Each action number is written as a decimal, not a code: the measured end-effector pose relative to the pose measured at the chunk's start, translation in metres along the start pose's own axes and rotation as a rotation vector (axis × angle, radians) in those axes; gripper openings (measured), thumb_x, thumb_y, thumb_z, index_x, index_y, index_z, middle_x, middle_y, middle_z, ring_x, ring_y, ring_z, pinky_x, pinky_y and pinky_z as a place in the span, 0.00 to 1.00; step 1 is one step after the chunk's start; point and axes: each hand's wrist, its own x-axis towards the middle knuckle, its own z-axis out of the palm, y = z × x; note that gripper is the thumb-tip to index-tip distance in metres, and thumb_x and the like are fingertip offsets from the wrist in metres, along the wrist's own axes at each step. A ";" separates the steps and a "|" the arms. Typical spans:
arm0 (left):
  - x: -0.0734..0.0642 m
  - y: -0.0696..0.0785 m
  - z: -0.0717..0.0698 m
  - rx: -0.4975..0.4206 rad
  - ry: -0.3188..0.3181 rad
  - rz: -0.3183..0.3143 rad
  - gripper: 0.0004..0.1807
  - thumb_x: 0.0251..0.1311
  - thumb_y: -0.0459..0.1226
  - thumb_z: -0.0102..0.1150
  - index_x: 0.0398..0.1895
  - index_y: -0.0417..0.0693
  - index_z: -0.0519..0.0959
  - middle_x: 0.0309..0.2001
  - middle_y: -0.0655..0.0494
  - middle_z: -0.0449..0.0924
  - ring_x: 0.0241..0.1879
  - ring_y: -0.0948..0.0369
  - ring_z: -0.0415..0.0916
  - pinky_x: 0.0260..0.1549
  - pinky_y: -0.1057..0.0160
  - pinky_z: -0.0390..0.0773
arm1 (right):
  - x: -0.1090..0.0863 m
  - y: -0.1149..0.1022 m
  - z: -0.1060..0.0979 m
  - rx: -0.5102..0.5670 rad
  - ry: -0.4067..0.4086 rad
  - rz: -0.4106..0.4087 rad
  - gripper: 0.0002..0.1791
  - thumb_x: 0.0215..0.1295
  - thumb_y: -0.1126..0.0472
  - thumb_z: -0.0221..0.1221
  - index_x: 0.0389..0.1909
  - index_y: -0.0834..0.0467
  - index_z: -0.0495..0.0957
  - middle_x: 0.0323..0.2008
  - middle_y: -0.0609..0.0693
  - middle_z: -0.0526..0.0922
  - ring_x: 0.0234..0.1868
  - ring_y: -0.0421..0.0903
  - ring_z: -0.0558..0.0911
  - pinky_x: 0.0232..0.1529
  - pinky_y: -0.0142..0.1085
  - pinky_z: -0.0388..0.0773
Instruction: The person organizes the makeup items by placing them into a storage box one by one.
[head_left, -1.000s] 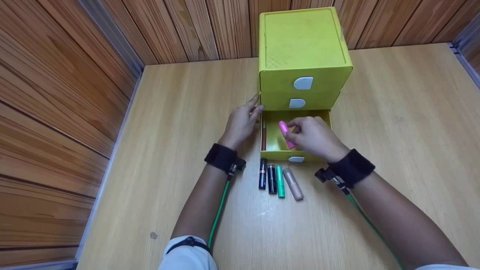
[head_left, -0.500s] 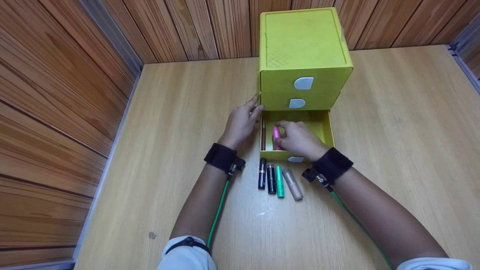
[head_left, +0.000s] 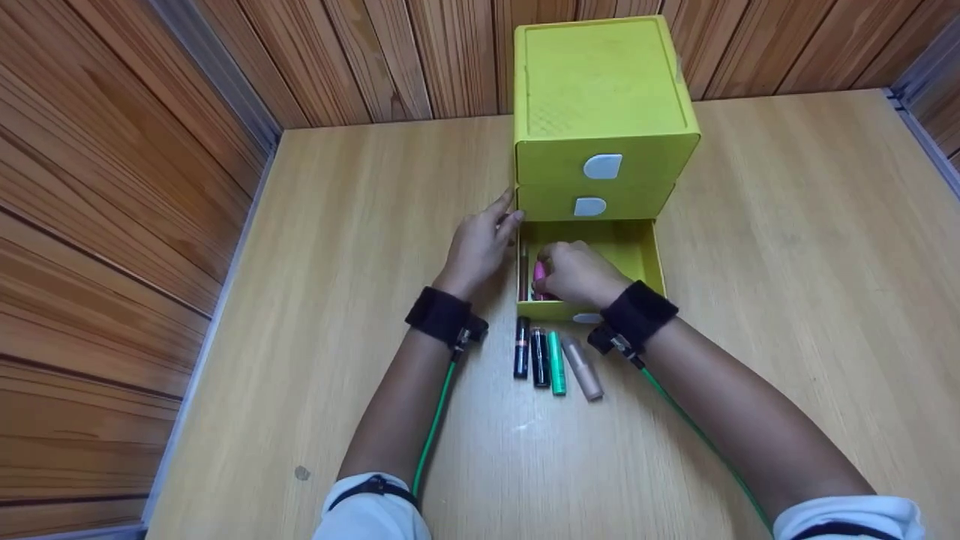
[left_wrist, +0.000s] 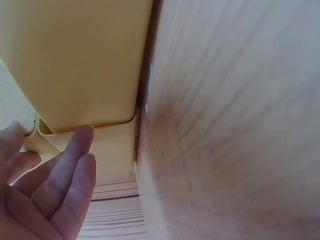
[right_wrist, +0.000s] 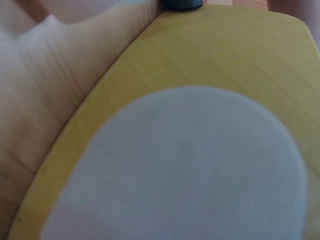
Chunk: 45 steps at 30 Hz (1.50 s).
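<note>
Pinching the pink marker [head_left: 539, 271] in our right hand [head_left: 579, 273], we should be laying it flat inside the open drawer [head_left: 555, 310]; our left hand [head_left: 478, 246], fingers extended, is resting at the drawer's left.

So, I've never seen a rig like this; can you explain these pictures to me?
There is no machine: a person works with bare hands. The head picture comes from a head-worn camera looking forward and down. The other two come from cameras strapped to the wrists: the left shows the left hand at the side of a yellow-green drawer unit; the right is mostly a close-up of a white drawer handle. On the wood-grained table, before the open bottom drawer, lie a black tube, a second black tube, a green tube and a grey-brown tube. The right hand, inside that drawer, pinches a pink tube. The left hand holds nothing that I can see.
</note>
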 end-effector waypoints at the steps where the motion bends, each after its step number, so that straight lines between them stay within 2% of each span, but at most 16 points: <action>1: 0.000 0.000 0.000 0.001 -0.002 -0.002 0.31 0.71 0.53 0.45 0.74 0.54 0.59 0.53 0.50 0.81 0.30 0.60 0.81 0.23 0.64 0.75 | 0.001 0.000 0.000 0.002 -0.005 0.000 0.07 0.58 0.59 0.65 0.34 0.57 0.79 0.27 0.49 0.80 0.28 0.49 0.77 0.32 0.40 0.75; 8: 0.001 0.001 0.001 -0.004 -0.007 -0.013 0.32 0.71 0.54 0.45 0.74 0.57 0.58 0.52 0.50 0.81 0.29 0.59 0.81 0.23 0.64 0.75 | 0.005 0.000 0.001 -0.019 -0.025 -0.002 0.07 0.59 0.58 0.64 0.31 0.56 0.77 0.25 0.49 0.79 0.27 0.49 0.76 0.32 0.40 0.74; 12: 0.001 0.001 0.001 0.006 -0.003 -0.008 0.31 0.71 0.54 0.45 0.74 0.56 0.59 0.45 0.49 0.83 0.28 0.59 0.81 0.23 0.64 0.74 | 0.006 -0.002 0.002 -0.040 -0.028 -0.002 0.07 0.58 0.58 0.64 0.31 0.56 0.77 0.25 0.49 0.78 0.27 0.49 0.75 0.31 0.40 0.73; 15: 0.001 0.001 0.000 0.013 0.003 -0.003 0.31 0.71 0.53 0.45 0.74 0.56 0.59 0.44 0.49 0.83 0.28 0.59 0.80 0.24 0.64 0.74 | 0.006 -0.002 0.002 -0.045 -0.032 -0.006 0.07 0.58 0.57 0.64 0.30 0.56 0.77 0.25 0.49 0.78 0.27 0.49 0.75 0.31 0.39 0.73; 22: 0.000 0.001 0.000 -0.005 0.008 -0.003 0.30 0.71 0.52 0.46 0.74 0.56 0.59 0.58 0.46 0.77 0.29 0.59 0.81 0.26 0.65 0.75 | 0.006 -0.002 0.002 -0.050 -0.043 -0.007 0.04 0.54 0.62 0.61 0.30 0.56 0.77 0.25 0.49 0.78 0.26 0.48 0.75 0.29 0.39 0.73; 28: 0.001 0.001 0.000 -0.001 0.001 -0.002 0.31 0.72 0.52 0.45 0.74 0.55 0.59 0.61 0.48 0.75 0.31 0.59 0.82 0.29 0.65 0.76 | 0.006 -0.001 0.002 -0.055 -0.028 -0.032 0.08 0.56 0.56 0.63 0.28 0.55 0.75 0.24 0.49 0.76 0.27 0.49 0.74 0.29 0.40 0.71; 31: 0.001 0.001 0.000 -0.003 -0.004 0.006 0.31 0.72 0.52 0.44 0.74 0.53 0.59 0.60 0.47 0.76 0.32 0.59 0.82 0.28 0.65 0.76 | 0.004 -0.002 0.001 -0.031 -0.040 -0.013 0.10 0.59 0.54 0.64 0.33 0.56 0.77 0.27 0.50 0.79 0.30 0.50 0.76 0.32 0.41 0.74; 34: 0.001 0.001 0.000 -0.007 -0.003 0.005 0.31 0.72 0.53 0.45 0.74 0.53 0.59 0.58 0.48 0.78 0.31 0.59 0.82 0.26 0.65 0.75 | 0.002 -0.002 -0.003 -0.018 -0.043 0.001 0.17 0.61 0.51 0.63 0.46 0.58 0.79 0.38 0.53 0.83 0.37 0.52 0.80 0.41 0.45 0.77; 37: 0.000 0.002 0.000 -0.013 -0.006 -0.005 0.31 0.72 0.53 0.45 0.74 0.55 0.59 0.54 0.49 0.80 0.31 0.59 0.81 0.23 0.64 0.75 | -0.002 -0.002 -0.008 -0.002 -0.023 0.015 0.27 0.63 0.48 0.63 0.59 0.59 0.75 0.48 0.55 0.83 0.44 0.53 0.81 0.46 0.48 0.77; 39: 0.000 0.002 0.000 -0.019 -0.013 -0.015 0.31 0.72 0.53 0.45 0.75 0.56 0.58 0.52 0.49 0.81 0.31 0.59 0.81 0.22 0.64 0.75 | -0.007 -0.002 -0.012 0.018 -0.004 0.023 0.30 0.64 0.48 0.62 0.63 0.59 0.73 0.47 0.56 0.83 0.43 0.53 0.81 0.43 0.47 0.78; 43: -0.001 0.001 0.000 -0.028 -0.019 -0.025 0.31 0.71 0.53 0.45 0.75 0.57 0.57 0.54 0.49 0.80 0.32 0.59 0.81 0.22 0.65 0.76 | -0.020 -0.003 -0.019 0.051 0.065 0.031 0.28 0.64 0.49 0.64 0.60 0.59 0.75 0.36 0.51 0.83 0.32 0.47 0.81 0.32 0.41 0.78; 45: -0.001 0.001 0.000 -0.030 -0.015 -0.022 0.31 0.71 0.53 0.45 0.75 0.57 0.57 0.57 0.49 0.78 0.32 0.60 0.81 0.23 0.65 0.76 | -0.027 -0.003 -0.023 0.056 0.098 0.024 0.27 0.64 0.48 0.64 0.59 0.59 0.76 0.31 0.48 0.83 0.30 0.45 0.80 0.29 0.39 0.78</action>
